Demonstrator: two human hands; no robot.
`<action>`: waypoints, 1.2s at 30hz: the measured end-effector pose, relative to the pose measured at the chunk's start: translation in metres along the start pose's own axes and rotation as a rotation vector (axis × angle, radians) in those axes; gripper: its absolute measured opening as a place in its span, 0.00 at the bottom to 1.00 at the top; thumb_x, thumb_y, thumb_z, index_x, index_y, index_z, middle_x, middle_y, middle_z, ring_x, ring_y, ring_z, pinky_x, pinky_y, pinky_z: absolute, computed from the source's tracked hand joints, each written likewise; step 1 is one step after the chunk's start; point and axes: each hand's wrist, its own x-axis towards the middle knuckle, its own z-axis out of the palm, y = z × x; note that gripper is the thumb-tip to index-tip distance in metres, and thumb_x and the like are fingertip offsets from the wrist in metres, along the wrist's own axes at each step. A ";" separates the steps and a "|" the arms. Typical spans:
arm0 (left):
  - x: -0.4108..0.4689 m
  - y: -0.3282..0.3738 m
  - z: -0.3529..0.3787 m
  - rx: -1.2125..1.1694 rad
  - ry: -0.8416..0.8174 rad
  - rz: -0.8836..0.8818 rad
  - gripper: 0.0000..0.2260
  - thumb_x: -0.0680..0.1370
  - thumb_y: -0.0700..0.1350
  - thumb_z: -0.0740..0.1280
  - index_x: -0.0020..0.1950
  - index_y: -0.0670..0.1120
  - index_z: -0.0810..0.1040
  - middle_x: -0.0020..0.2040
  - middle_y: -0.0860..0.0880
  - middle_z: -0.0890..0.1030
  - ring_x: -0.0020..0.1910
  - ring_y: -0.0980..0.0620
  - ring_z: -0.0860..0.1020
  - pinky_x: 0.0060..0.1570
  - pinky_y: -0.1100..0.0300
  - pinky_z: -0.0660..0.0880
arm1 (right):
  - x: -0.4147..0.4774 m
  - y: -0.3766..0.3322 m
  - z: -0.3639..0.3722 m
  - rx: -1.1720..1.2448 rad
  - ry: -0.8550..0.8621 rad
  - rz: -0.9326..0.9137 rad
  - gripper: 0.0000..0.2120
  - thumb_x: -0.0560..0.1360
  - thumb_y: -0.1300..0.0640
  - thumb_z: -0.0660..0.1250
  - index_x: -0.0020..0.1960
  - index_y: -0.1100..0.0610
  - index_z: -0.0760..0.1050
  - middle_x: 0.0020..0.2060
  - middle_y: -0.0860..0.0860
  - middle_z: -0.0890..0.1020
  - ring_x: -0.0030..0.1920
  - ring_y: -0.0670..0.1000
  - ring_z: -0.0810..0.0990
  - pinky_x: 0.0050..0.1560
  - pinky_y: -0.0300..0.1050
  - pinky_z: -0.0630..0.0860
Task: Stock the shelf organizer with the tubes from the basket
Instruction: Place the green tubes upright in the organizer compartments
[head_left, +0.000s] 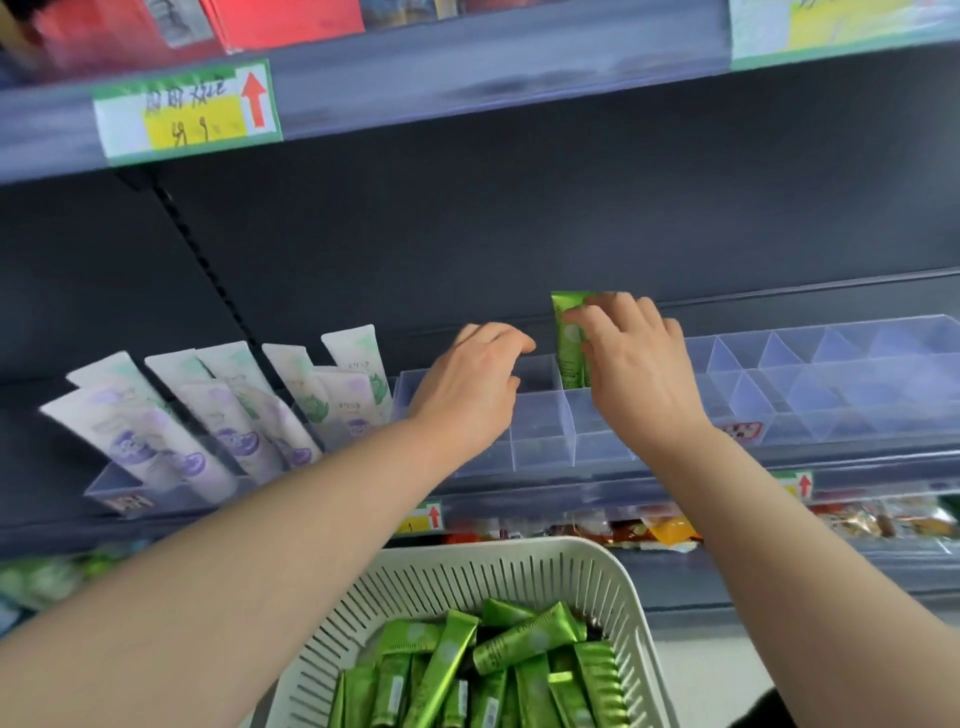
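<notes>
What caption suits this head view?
Right hand sets a green tube into the clear organizer.

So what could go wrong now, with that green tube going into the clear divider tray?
1. The right hand holds the green tube upright in a back cell of the clear organizer; let go early, it might tip over.
2. The left hand rests on the organizer; a push could slide it toward the white tubes leaning beside it.
3. The basket of green tubes sits under both arms, so a dropped elbow may jostle it.
</notes>
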 end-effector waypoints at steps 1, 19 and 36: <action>-0.007 -0.003 -0.001 0.014 0.000 0.003 0.17 0.79 0.39 0.63 0.68 0.48 0.72 0.67 0.53 0.72 0.66 0.52 0.67 0.61 0.56 0.70 | -0.006 -0.006 -0.002 -0.007 0.000 -0.024 0.21 0.67 0.69 0.70 0.58 0.56 0.76 0.53 0.56 0.78 0.48 0.61 0.75 0.40 0.52 0.70; -0.210 -0.077 0.087 -0.154 -0.347 -0.363 0.15 0.80 0.42 0.64 0.67 0.48 0.74 0.67 0.52 0.74 0.68 0.53 0.70 0.67 0.57 0.66 | -0.182 -0.098 0.070 0.027 -0.921 0.118 0.22 0.74 0.65 0.60 0.67 0.53 0.69 0.63 0.52 0.73 0.63 0.55 0.71 0.59 0.51 0.71; -0.217 -0.089 0.137 -0.137 -0.569 -0.447 0.14 0.79 0.42 0.65 0.65 0.47 0.75 0.62 0.50 0.78 0.59 0.51 0.77 0.57 0.58 0.73 | -0.203 -0.102 0.088 -0.226 -1.185 0.132 0.13 0.73 0.63 0.65 0.57 0.58 0.76 0.55 0.56 0.76 0.55 0.58 0.73 0.57 0.51 0.72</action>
